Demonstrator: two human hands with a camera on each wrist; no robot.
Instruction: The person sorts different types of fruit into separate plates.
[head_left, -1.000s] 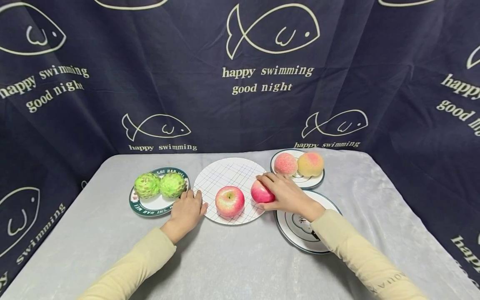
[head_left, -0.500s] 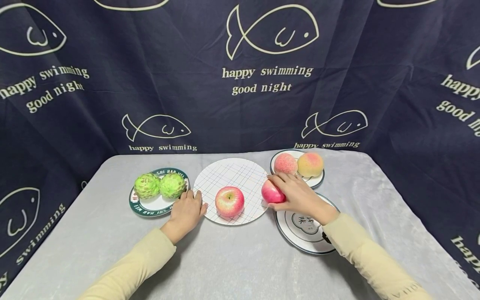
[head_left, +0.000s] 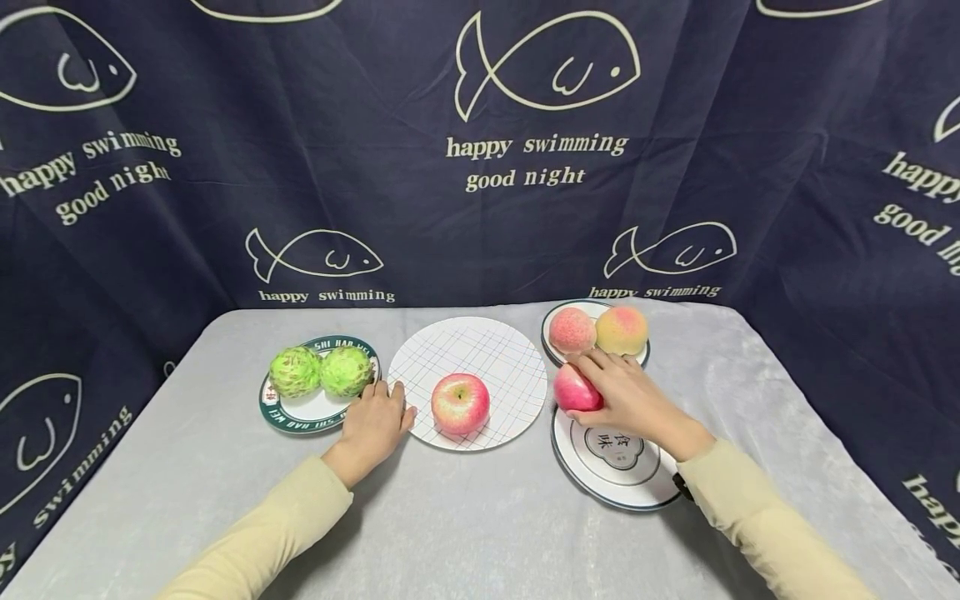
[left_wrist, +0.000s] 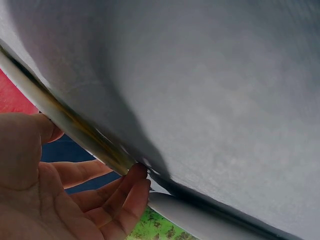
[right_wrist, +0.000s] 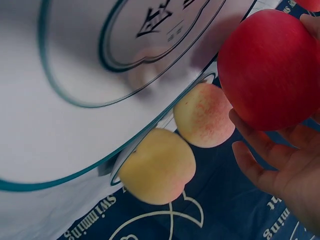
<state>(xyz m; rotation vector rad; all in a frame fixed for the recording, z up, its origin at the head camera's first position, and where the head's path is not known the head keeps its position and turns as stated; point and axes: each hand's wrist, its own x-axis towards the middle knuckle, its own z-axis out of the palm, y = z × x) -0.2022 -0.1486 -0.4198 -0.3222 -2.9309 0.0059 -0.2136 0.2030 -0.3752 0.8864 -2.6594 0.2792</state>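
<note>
My right hand point(head_left: 626, 396) grips a red apple point(head_left: 576, 389) over the far left part of a white plate point(head_left: 622, 487) with dark rings and lettering. In the right wrist view the apple point(right_wrist: 270, 70) is held off the plate, fingers and thumb around it. A second apple point(head_left: 460, 404) sits on the round white board point(head_left: 465, 342) with a line grid. My left hand point(head_left: 372, 425) rests between that board and the green-rimmed oval plate point(head_left: 288, 421); in the left wrist view its fingertips point(left_wrist: 137, 172) touch the edge, with the fingers loosely bent.
Two green, bumpy fruits point(head_left: 345, 371) lie on the oval plate at left. Two peaches point(head_left: 621, 330) sit on a small plate point(head_left: 553, 354) behind my right hand. Grey cloth point(head_left: 465, 533) covers the table, and a dark fish-print curtain point(head_left: 427, 208) stands behind it.
My right hand has carried the apple rightward, from the gridded board to over the ringed plate. The left hand has stayed in place.
</note>
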